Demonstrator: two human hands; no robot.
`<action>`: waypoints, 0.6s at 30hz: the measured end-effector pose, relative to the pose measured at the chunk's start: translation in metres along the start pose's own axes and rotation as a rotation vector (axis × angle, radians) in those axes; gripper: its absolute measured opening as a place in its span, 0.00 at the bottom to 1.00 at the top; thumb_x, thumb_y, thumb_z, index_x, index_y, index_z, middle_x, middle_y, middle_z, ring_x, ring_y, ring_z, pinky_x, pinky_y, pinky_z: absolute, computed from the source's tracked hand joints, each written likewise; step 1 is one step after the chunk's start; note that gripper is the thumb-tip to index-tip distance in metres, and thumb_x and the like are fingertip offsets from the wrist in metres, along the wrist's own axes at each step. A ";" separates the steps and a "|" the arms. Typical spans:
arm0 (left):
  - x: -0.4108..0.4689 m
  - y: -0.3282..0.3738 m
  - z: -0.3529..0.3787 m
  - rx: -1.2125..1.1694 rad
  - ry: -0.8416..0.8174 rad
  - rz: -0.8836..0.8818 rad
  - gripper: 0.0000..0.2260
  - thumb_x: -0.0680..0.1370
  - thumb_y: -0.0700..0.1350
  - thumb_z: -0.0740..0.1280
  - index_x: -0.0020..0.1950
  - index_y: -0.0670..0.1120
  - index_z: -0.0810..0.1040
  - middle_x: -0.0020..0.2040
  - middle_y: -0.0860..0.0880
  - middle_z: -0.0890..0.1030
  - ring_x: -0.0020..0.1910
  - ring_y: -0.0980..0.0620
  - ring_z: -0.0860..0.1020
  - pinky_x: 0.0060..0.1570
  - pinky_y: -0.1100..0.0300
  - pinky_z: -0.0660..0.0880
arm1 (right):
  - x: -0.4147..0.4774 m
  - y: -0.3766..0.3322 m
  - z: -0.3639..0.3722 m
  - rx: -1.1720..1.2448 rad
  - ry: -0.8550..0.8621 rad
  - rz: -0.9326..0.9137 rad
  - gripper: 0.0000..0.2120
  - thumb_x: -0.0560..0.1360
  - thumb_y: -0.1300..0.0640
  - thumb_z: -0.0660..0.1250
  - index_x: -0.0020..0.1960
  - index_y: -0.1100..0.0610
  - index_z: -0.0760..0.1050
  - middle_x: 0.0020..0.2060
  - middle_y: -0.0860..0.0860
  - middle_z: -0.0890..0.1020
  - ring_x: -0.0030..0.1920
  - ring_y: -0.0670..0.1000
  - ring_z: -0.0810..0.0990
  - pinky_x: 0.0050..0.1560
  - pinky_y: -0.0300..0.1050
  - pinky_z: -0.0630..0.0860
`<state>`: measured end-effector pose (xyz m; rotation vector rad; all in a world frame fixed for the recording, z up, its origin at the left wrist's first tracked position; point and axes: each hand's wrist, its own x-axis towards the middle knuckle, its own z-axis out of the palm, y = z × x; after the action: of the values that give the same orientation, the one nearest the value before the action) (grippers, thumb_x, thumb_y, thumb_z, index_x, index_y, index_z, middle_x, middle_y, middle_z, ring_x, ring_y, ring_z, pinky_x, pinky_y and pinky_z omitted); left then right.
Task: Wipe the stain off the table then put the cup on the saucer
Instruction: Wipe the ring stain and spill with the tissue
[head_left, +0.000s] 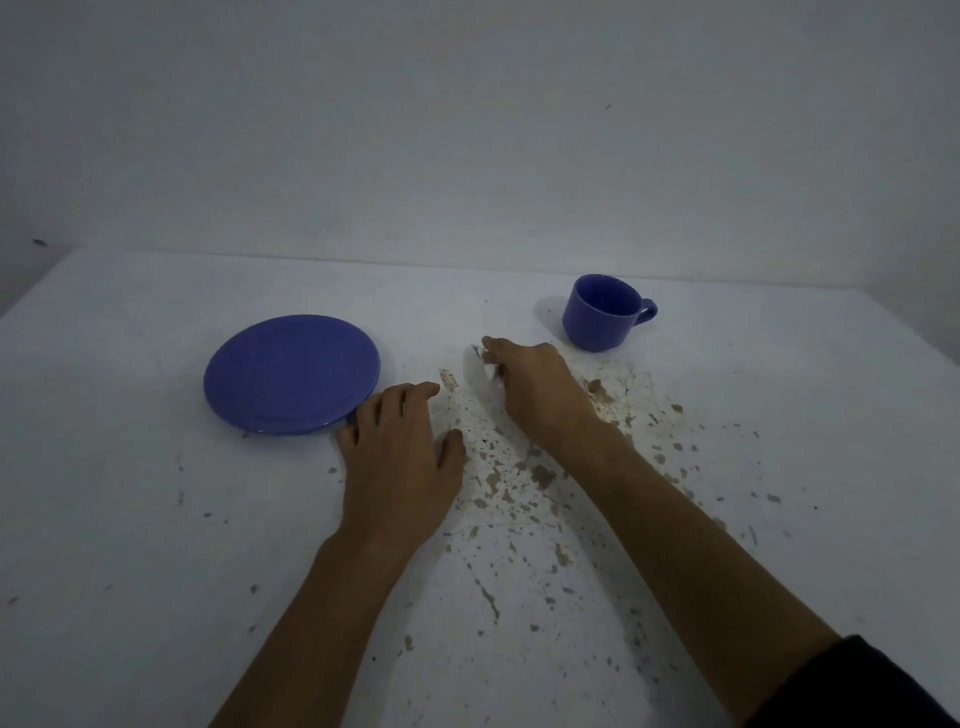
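Note:
A blue saucer (292, 374) lies on the white table (130, 493) at the left. A blue cup (602, 312) stands upright at the back right, handle pointing right. Brown stain (524, 467) is spattered over the table between and below my hands. My right hand (535, 387) presses a small white tissue (485, 364) onto the table just left of the cup; most of the tissue is hidden under the fingers. My left hand (400, 457) rests flat on the table, fingers apart, its fingertips touching the saucer's near right rim.
A plain white wall (467, 130) rises behind the table's far edge. Small grey flecks dot the table surface around the stain. A dark sleeve (872, 686) shows at the lower right corner.

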<state>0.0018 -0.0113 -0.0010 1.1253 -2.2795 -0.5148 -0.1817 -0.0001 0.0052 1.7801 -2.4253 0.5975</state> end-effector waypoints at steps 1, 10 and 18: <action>0.000 0.000 0.000 0.002 0.000 0.000 0.20 0.76 0.51 0.63 0.67 0.49 0.68 0.65 0.48 0.73 0.66 0.46 0.67 0.64 0.47 0.60 | 0.004 0.001 -0.002 0.014 -0.001 -0.007 0.18 0.77 0.64 0.62 0.66 0.55 0.71 0.53 0.57 0.82 0.49 0.54 0.81 0.49 0.41 0.73; 0.000 -0.001 0.000 -0.021 0.000 -0.003 0.20 0.76 0.52 0.62 0.68 0.50 0.66 0.67 0.49 0.72 0.67 0.47 0.65 0.66 0.48 0.58 | 0.015 0.021 -0.015 -0.183 0.002 0.117 0.17 0.77 0.64 0.62 0.66 0.59 0.69 0.55 0.58 0.81 0.49 0.55 0.82 0.52 0.48 0.79; 0.002 0.000 0.001 -0.096 0.007 -0.045 0.32 0.75 0.52 0.65 0.75 0.48 0.54 0.68 0.48 0.71 0.69 0.46 0.64 0.68 0.46 0.58 | 0.015 -0.010 -0.004 0.061 0.079 0.114 0.14 0.76 0.67 0.62 0.60 0.60 0.76 0.53 0.57 0.83 0.50 0.55 0.82 0.56 0.49 0.78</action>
<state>0.0003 -0.0128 -0.0014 1.1307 -2.2031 -0.6301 -0.1780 -0.0150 0.0158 1.6142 -2.4941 0.7457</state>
